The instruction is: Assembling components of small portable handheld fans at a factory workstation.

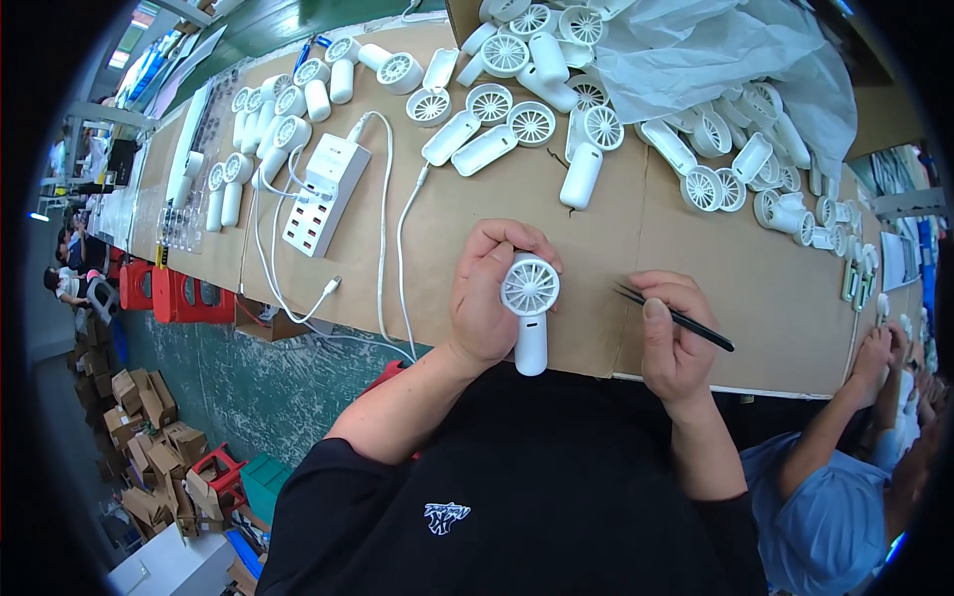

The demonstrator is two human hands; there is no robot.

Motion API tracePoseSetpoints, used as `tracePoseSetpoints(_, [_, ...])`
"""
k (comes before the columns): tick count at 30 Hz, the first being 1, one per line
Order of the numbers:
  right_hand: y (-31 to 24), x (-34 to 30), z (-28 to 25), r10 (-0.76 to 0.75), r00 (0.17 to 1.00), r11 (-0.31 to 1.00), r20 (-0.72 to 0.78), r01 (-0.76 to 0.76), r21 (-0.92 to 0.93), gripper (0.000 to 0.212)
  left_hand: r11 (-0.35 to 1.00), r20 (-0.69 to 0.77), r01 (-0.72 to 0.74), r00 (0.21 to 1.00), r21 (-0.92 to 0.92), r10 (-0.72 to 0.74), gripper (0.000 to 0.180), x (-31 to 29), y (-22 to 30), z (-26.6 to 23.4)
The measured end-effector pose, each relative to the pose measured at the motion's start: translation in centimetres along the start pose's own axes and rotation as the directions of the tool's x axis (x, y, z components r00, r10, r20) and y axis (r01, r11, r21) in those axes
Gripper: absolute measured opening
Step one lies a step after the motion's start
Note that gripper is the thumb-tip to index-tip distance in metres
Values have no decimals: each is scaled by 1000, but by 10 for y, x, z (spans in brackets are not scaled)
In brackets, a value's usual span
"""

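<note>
A white handheld fan (532,343) is gripped by my left hand (483,303), its round grille facing up and its handle pointing toward me. My fingers wrap around the fan's head from the far left side. To the right, my right hand (674,343) pinches black tweezers (698,331) between thumb and fingers. The tweezers' thin tips point left toward the fan, apart from it. Both hands are over the near edge of the cardboard-covered table (477,238). Beyond them lies a white fan body (581,179) with its grille away from me.
A white power strip (328,194) with charging cables stands at left. Assembled fans (290,132) and loose shells (464,142) cover the far side. A box lined with white plastic sheet (715,60) holds more parts. At right, a co-worker in blue (825,507) sits close.
</note>
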State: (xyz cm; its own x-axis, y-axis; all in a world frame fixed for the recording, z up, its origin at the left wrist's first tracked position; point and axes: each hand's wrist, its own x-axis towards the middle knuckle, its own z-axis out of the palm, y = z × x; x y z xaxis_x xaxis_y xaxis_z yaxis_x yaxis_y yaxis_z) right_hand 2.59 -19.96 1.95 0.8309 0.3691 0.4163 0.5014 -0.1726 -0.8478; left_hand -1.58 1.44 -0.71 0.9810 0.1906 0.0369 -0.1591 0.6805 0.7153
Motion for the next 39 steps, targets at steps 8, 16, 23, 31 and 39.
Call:
tracePoseSetpoints(8, [8,-9,15,-82,992,997,94,83,-4,26,990,-70,-2,997,140,12,22,1,-3,3])
tracePoseSetpoints(16, [-16,8,36,45,955,931,293,66,-359,44,958,-182,-104,971,266,156,28,5,-12,11])
tracePoseSetpoints(23, [-10,12,26,351,917,909,192,-383,164,39,933,-56,-78,993,352,104,32,1,-4,28])
tracePoseSetpoints(31, [2,11,31,345,931,905,119,-364,221,34,910,64,-154,988,384,140,40,-4,-13,23])
tracePoseSetpoints(39, [1,13,26,399,903,852,159,-429,301,27,902,81,-161,987,401,140,41,-4,-13,23])
